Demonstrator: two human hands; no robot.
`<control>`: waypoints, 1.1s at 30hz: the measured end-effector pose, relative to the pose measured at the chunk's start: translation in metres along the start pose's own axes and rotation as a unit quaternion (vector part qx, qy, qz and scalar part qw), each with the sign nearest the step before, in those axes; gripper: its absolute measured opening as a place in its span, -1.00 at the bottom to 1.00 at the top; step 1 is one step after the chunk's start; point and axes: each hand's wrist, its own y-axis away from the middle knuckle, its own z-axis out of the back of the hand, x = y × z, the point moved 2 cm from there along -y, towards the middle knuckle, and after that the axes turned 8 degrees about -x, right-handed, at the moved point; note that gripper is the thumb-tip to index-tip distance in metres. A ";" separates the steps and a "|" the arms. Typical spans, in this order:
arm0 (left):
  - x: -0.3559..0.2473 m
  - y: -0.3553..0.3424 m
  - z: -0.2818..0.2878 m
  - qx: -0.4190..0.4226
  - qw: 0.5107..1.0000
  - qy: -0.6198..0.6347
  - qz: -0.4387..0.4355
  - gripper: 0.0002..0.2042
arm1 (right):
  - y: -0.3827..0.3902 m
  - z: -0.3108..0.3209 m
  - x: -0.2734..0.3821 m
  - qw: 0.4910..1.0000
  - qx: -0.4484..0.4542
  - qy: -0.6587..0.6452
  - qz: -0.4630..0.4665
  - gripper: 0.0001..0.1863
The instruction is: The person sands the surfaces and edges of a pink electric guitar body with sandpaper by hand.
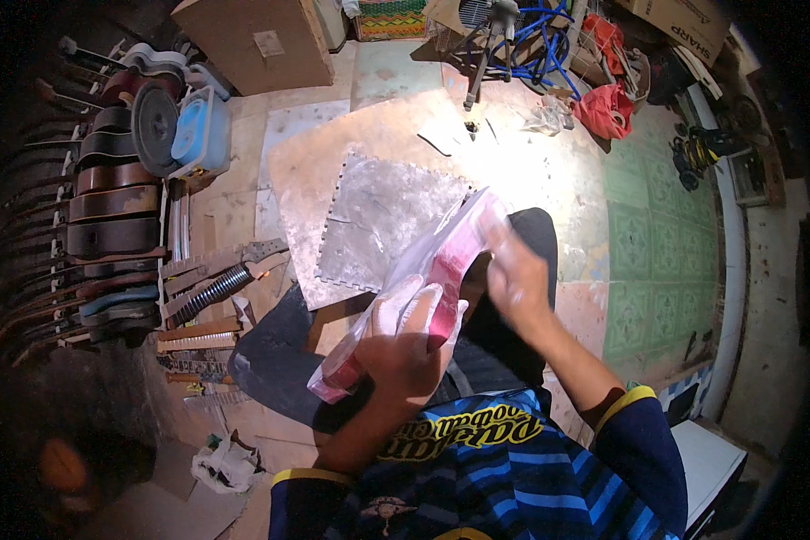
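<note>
A red guitar body, pale with white dust, rests tilted on edge across my lap, its curved side facing up. My left hand, with white glove fabric over its fingers, is wrapped over the waist of the body and holds it. My right hand lies against the upper end of the curved side. It is smeared by motion, so its fingers and anything in them cannot be made out. Beneath the body are my dark trousers. No neck shows on the body.
A dusty grey foam mat lies on cardboard before me. Several guitars stand in a row at left, beside a clear plastic bin. Saws lie near my left knee. A metal stand and red cloth are at the back.
</note>
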 end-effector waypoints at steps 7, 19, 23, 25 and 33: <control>-0.004 -0.004 0.001 0.020 0.999 -0.018 -0.018 -0.50 | -0.014 0.001 -0.027 0.998 -0.051 0.030 -0.001 -0.32; 0.004 0.007 0.000 -0.045 0.997 0.007 -0.055 -0.45 | -0.001 0.001 -0.011 1.000 -0.023 0.010 -0.006 -0.30; 0.004 0.000 0.003 -0.031 0.998 -0.014 -0.060 -0.46 | -0.018 0.001 -0.011 0.999 -0.006 -0.010 -0.042 -0.30; 0.001 -0.003 0.002 -0.030 0.998 -0.011 -0.051 -0.47 | 0.004 0.001 0.014 0.999 0.017 -0.018 0.024 -0.31; 0.000 -0.008 0.002 -0.025 0.998 -0.013 -0.054 -0.47 | 0.000 -0.008 0.011 0.998 -0.018 -0.021 0.057 -0.34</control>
